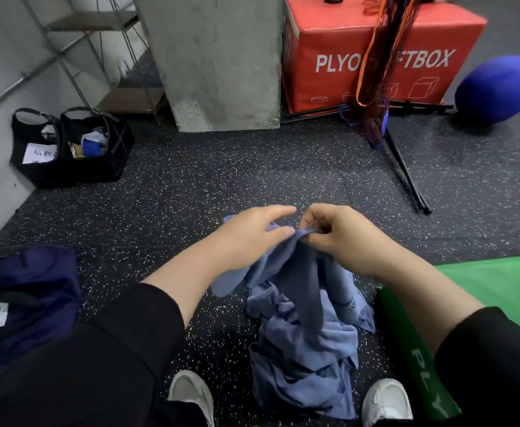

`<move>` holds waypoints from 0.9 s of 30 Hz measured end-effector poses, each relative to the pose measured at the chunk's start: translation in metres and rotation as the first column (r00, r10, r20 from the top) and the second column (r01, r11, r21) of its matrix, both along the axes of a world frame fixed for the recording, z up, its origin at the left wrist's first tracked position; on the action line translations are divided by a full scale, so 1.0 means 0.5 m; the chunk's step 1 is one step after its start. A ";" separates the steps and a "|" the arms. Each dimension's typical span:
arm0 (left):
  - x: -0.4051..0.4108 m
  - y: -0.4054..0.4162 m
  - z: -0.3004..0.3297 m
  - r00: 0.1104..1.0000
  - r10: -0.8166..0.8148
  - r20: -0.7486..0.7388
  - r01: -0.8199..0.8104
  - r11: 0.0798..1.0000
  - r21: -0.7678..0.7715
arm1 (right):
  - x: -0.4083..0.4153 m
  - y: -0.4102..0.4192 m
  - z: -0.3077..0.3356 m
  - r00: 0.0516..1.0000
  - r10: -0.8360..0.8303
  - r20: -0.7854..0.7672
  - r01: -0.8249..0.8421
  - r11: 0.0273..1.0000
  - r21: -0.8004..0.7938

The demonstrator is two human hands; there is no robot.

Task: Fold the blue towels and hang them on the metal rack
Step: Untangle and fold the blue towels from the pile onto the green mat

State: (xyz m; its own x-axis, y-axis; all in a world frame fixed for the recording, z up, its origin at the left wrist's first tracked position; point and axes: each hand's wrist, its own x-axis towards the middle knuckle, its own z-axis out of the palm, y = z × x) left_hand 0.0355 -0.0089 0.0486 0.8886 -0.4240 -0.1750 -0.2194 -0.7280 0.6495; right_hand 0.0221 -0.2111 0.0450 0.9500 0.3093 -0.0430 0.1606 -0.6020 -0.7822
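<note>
A blue towel (295, 272) hangs from both my hands above the speckled floor. My right hand (342, 238) pinches its top edge between thumb and curled fingers. My left hand (249, 238) holds the towel's left part, with thumb and fingers stretched toward the same edge. Below, a crumpled pile of blue towels (305, 365) lies on the floor between my two white shoes. The metal rack (98, 57) stands at the back left against the wall, its shelves bare as far as I can see.
A black basket (67, 149) with odds and ends sits by the rack. A concrete pillar (218, 63), a red plyo box (375, 57), a blue ball (499, 87) and a black stand (406, 174) line the back. A navy bag (27, 303) lies left, a green box (499, 288) right.
</note>
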 end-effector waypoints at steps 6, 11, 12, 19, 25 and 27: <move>0.002 -0.005 -0.009 1.000 -0.020 0.010 0.020 0.999 0.041 | 0.006 -0.004 -0.003 0.999 -0.050 0.019 0.052 0.995 -0.086; 0.018 0.019 -0.020 0.973 0.180 0.147 -0.209 0.953 0.219 | 0.005 -0.010 0.001 0.998 -0.040 -0.054 0.022 0.953 -0.301; 0.020 0.023 -0.019 0.968 0.197 0.157 -0.231 0.943 0.239 | 0.005 -0.011 0.003 0.998 -0.044 -0.052 0.027 0.954 -0.297; -0.002 -0.005 -0.002 0.996 -0.037 -0.079 0.036 0.999 -0.025 | -0.002 0.004 0.001 0.999 -0.043 0.020 0.046 0.980 -0.194; 0.003 -0.005 -0.005 0.999 -0.048 0.001 0.048 0.991 0.127 | 0.001 -0.001 -0.005 0.997 -0.075 0.026 0.079 0.969 -0.233; 0.006 0.001 -0.003 0.998 -0.040 0.052 0.026 0.972 0.234 | 0.001 -0.003 -0.004 0.997 -0.075 -0.025 0.064 0.954 -0.294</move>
